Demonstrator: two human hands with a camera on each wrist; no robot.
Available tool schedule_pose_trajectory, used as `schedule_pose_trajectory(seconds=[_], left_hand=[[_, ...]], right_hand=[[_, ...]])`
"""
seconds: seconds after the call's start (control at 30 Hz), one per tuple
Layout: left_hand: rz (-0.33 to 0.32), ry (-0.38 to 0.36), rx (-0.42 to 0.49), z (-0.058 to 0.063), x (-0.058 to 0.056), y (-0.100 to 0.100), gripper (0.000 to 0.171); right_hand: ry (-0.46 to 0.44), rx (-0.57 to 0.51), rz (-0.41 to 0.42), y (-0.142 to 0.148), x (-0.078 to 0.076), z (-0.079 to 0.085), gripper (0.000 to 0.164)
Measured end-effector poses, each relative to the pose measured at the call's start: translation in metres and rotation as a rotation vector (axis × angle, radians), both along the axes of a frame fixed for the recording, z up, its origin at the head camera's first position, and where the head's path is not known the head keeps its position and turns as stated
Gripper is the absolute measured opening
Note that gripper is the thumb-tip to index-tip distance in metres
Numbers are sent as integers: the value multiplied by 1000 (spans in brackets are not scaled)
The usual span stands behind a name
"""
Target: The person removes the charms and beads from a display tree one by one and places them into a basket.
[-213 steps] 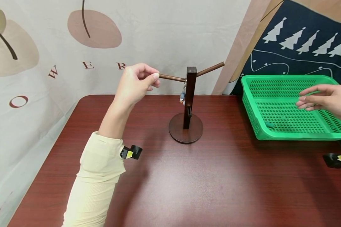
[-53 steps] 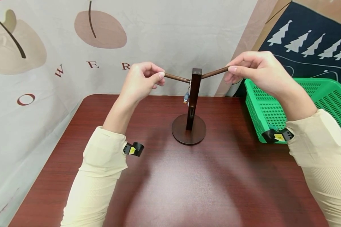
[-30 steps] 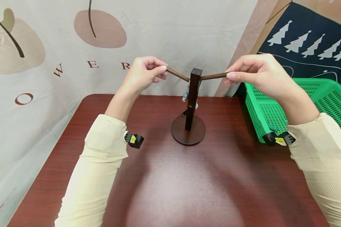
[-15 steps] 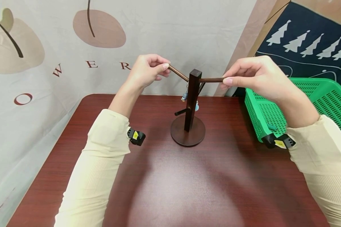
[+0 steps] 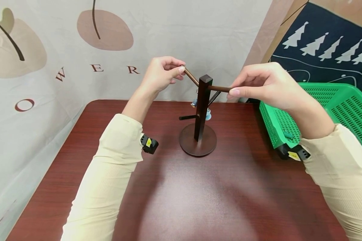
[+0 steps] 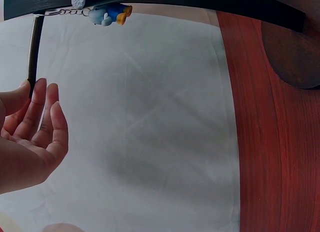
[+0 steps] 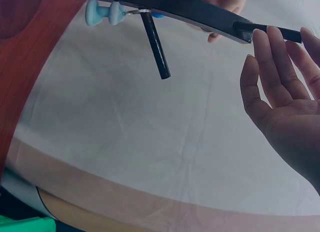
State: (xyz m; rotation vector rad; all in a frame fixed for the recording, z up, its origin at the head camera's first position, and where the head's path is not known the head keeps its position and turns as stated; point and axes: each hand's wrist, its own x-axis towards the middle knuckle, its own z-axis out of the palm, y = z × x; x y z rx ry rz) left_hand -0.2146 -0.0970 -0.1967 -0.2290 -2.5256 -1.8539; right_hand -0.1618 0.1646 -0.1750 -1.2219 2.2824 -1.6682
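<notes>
A dark wooden peg stand on a round base stands upright on the table. My left hand pinches the end of its upper left peg between thumb and fingers. With my right hand I pinch the tip of the upper right peg. Close to the post, a keychain with a small blue figure hangs by its chain from the peg in my left hand. A light-blue charm hangs by a ring from a lower peg at the back. Another low peg points left, bare.
To the right is a green plastic basket, partly behind my right forearm, with a small teal item inside. The reddish-brown table reaches back to a printed cloth hanging behind it.
My right hand has come from over the basket to the peg. The stand has turned clockwise seen from above: left hand moved back and right, right hand forward and left, low peg swung left.
</notes>
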Motion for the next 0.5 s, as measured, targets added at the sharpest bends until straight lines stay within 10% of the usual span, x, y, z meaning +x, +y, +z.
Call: schedule_pose_trajectory(seconds=[0.5], left_hand=[[21, -4, -102, 2, 3, 1, 29]], right_hand=[[-6, 27, 38, -6, 1, 2, 9]])
